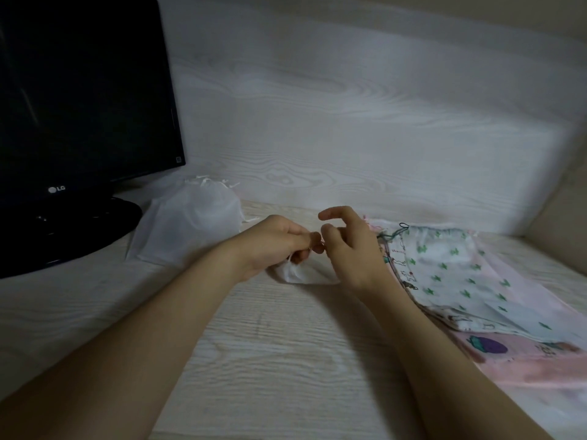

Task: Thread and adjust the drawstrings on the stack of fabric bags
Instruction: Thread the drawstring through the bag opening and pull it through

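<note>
A small white fabric bag (301, 274) lies bunched on the table between my hands. My left hand (279, 242) has its fingers curled over the bag's gathered top and grips it. My right hand (346, 246) pinches something thin, apparently the drawstring, against my left fingertips, with the index finger raised. To the right lies a stack of printed fabric bags (460, 281), the top one white with green cactus marks and a dark drawstring. The string itself is too fine to make out.
A larger white drawstring bag (190, 227) lies at the back left beside a black monitor (79, 122) on its stand. A pink printed bag (540, 360) sits under the stack at the right. The pale wood-grain table (286, 360) meets a wall behind.
</note>
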`<state>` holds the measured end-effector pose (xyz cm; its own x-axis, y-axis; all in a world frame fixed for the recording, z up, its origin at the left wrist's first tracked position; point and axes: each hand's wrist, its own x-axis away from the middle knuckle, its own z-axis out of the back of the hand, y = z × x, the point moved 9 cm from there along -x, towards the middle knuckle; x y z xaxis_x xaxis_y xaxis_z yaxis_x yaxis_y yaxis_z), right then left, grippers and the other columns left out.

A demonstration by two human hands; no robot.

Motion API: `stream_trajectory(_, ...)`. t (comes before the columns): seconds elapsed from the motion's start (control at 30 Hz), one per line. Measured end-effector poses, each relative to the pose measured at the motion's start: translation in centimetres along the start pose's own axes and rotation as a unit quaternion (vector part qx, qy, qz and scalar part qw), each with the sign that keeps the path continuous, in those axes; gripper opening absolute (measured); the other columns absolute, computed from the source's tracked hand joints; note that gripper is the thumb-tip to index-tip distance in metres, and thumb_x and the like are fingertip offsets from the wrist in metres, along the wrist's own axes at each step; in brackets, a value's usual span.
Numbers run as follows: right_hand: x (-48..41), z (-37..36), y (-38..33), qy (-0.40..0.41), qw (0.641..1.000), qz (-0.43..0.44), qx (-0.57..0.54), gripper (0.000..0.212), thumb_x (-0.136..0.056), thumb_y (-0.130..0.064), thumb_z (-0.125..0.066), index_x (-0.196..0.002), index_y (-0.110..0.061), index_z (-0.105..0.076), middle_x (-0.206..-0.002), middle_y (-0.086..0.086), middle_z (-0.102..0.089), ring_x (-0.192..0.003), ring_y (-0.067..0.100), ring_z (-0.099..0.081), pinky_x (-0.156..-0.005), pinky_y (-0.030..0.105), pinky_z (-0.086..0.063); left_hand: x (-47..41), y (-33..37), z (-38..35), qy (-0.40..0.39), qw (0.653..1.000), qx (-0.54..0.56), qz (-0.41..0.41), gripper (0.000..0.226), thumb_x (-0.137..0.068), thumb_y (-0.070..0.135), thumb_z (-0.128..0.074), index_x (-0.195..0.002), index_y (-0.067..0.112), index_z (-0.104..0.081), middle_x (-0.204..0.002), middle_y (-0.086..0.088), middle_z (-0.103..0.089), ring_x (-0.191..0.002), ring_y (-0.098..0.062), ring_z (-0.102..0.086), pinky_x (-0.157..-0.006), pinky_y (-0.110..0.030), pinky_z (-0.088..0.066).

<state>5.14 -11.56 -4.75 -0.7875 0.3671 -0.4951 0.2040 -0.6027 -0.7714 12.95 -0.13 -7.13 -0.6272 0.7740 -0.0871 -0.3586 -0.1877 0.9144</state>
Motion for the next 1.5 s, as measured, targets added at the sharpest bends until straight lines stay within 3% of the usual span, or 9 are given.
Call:
stream_trajectory(0.13, 0.3, 0.0, -1.5, -0.009, 0.997, 0.066, 0.041, 0.025, -0.085, -0.017, -0.070, -0.107, -0.028, -0.063, -0.069, -0.010, -0.062, -0.071, 0.010, -0.060, -0.064, 0.025, -0.048, -0.2, -0.2, 0.2, 0.014, 0.999, 0.041, 0.013, 0.030, -0.103, 0.035, -0.067, -0.089, 0.014, -0.083, -0.079, 0.000, -0.065, -0.074, -0.009, -0.055, -0.076, -0.027, -0.041)
stream_trajectory(0.23, 0.5, -0.1, -2.4, -0.001, 0.987, 0.125, 0.105, 0.024, -0.078, -0.023, -0.076, -0.100, -0.028, -0.067, -0.075, -0.016, -0.066, -0.080, 0.010, -0.065, -0.069, 0.022, -0.050, -0.3, -0.1, 0.7, 0.032, 0.998, 0.045, 0.011, 0.034, -0.102, 0.031, -0.068, -0.080, 0.006, -0.075, -0.091, 0.005, -0.078, -0.082, -0.005, -0.064, -0.084, -0.023, -0.044)
stream_trajectory(0.5, 0.3, 0.3, -3.0, 0.048, 0.961, 0.192, 0.193, 0.017, -0.083, -0.031, -0.084, -0.099, -0.027, -0.078, -0.089, -0.016, -0.070, -0.078, -0.004, -0.058, -0.074, 0.006, -0.036, -0.2, 0.6, 1.7, 0.091, 0.996, 0.000, -0.005, 0.024, -0.099, 0.034, -0.069, -0.084, 0.025, -0.086, -0.068, 0.017, -0.069, -0.074, 0.002, -0.061, -0.083, -0.024, -0.046)
stream_trajectory(0.7, 0.0, -0.5, -2.4, 0.026, 0.943, 0.208, 0.260, 0.015, -0.090, -0.019, -0.079, -0.102, -0.026, -0.081, -0.089, -0.002, -0.068, -0.087, 0.020, -0.058, -0.076, 0.035, -0.046, -0.1, 0.9, 1.4, 0.105, 0.994, -0.037, 0.011, 0.038, -0.098, 0.030, -0.063, -0.063, 0.018, -0.072, -0.067, 0.004, -0.065, -0.072, -0.010, -0.059, -0.076, -0.030, -0.044)
stream_trajectory(0.83, 0.1, -1.2, -2.3, 0.015, 0.903, 0.239, 0.357, 0.020, -0.097, -0.026, -0.062, -0.097, -0.027, -0.081, -0.081, 0.001, -0.061, -0.079, 0.026, -0.049, -0.068, 0.041, -0.044, 0.0, 0.8, 1.0, 0.092, 0.995, -0.029, 0.032, 0.042, -0.092, 0.023, -0.060, -0.050, 0.021, -0.061, -0.059, 0.009, -0.059, -0.068, -0.011, -0.054, -0.074, -0.032, -0.040)
stream_trajectory(0.93, 0.1, -1.5, -2.3, 0.012, 0.891, 0.237, 0.386, 0.028, -0.095, -0.024, -0.053, -0.099, -0.024, -0.080, -0.083, 0.001, -0.058, -0.080, 0.026, -0.047, -0.067, 0.040, -0.040, -0.1, 0.6, 1.3, 0.096, 0.994, -0.034, 0.028, 0.024, -0.086, 0.022, -0.065, -0.064, 0.015, -0.066, -0.068, 0.007, -0.063, -0.077, -0.013, -0.059, -0.075, -0.032, -0.043)
stream_trajectory(1.07, 0.0, -1.6, -1.9, 0.017, 0.908, 0.215, 0.360, 0.026, -0.096, -0.018, -0.053, -0.099, -0.017, -0.079, -0.082, 0.004, -0.061, -0.078, 0.027, -0.048, -0.069, 0.042, -0.043, 0.0, -0.1, 2.2, 0.132, 0.991, -0.023, 0.014, 0.035, -0.083, 0.019, -0.081, -0.105, 0.017, -0.053, -0.092, 0.000, -0.072, -0.080, -0.010, -0.063, -0.075, -0.031, -0.051)
stream_trajectory(1.33, -0.8, -0.6, -0.1, 0.027, 0.972, 0.104, 0.208, 0.024, -0.101, -0.021, -0.053, -0.100, -0.016, -0.076, -0.098, 0.002, -0.073, -0.092, 0.020, -0.066, -0.085, 0.042, -0.053, 0.3, 1.3, 3.6, 0.224, 0.960, -0.144, -0.090, 0.023, -0.082, 0.016, -0.086, -0.080, 0.024, -0.065, -0.088, 0.009, -0.075, -0.083, -0.009, -0.067, -0.075, -0.026, -0.055)
stream_trajectory(1.5, -0.6, -0.7, 0.0, 0.000, 0.993, 0.049, 0.105, 0.021, -0.105, -0.016, -0.054, -0.090, -0.017, -0.070, -0.066, -0.020, -0.062, -0.064, -0.002, -0.056, -0.060, 0.016, -0.038, 0.4, 1.9, 3.6, 0.245, 0.948, -0.163, -0.125, 0.018, -0.086, 0.018, -0.085, -0.080, 0.026, -0.070, -0.083, 0.015, -0.072, -0.074, 0.004, -0.061, -0.066, -0.010, -0.044)
